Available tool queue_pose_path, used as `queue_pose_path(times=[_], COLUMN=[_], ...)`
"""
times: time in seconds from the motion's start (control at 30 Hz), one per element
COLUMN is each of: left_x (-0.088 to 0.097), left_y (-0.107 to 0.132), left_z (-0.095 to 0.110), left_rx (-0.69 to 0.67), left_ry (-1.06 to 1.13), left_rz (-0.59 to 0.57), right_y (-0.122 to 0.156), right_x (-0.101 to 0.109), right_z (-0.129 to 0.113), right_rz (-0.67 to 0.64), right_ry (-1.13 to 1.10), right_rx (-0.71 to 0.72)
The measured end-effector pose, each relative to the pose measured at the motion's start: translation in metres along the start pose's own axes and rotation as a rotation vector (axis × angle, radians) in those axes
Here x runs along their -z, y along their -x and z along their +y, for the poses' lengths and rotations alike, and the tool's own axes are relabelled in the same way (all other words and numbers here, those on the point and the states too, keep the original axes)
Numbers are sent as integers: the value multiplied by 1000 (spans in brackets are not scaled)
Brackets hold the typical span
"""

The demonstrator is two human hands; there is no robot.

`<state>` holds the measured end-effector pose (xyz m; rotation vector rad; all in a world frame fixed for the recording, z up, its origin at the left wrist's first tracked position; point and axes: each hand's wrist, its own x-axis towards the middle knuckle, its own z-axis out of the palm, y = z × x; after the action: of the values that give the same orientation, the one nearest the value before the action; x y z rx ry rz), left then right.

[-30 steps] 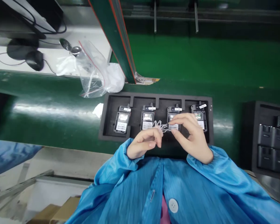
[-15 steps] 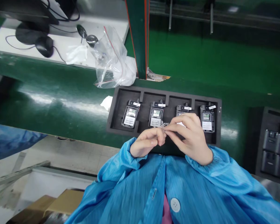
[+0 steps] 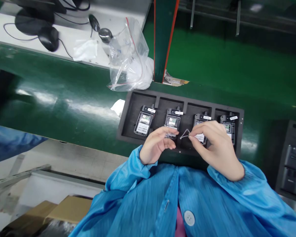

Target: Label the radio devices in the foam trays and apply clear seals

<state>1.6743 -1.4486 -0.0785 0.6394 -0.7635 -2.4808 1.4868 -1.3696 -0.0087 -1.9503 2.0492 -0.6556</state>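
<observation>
My right hand (image 3: 215, 148) pinches a thin white loop (image 3: 184, 134), bent to a point, between thumb and forefinger. It hangs over the black foam tray (image 3: 160, 95). My left hand (image 3: 158, 144) is just left of it, fingers curled, with pale thin loops (image 3: 171, 135) partly hidden among them. In the tray lie several black handheld devices with their backs uncovered, showing labels: one at the left (image 3: 144, 121), one behind my left fingers (image 3: 173, 118), and a third (image 3: 201, 120) and a rightmost one (image 3: 229, 123), both partly covered by my right hand.
A clear zip bag (image 3: 130, 65) with white contents lies behind the tray, beside a green post (image 3: 165, 39). A white scrap (image 3: 118, 107) touches the tray's left side. Another black tray (image 3: 294, 158) of dark parts stands at the right. A black mouse (image 3: 48, 38) sits back left.
My hands have parted; the right has drawn one white loop away to the right from the bunch at my left fingers. The whole view has shifted slightly.
</observation>
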Motion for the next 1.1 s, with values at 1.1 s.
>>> queue_pose_path(times=[1.1], left_x=[31], left_y=[-15], left_z=[2], left_rx=[-550], left_ry=[-2067], left_rz=[120], right_y=[-40], right_x=[-68], right_z=[24], right_rz=[79], right_ry=[-56], right_rx=[-253])
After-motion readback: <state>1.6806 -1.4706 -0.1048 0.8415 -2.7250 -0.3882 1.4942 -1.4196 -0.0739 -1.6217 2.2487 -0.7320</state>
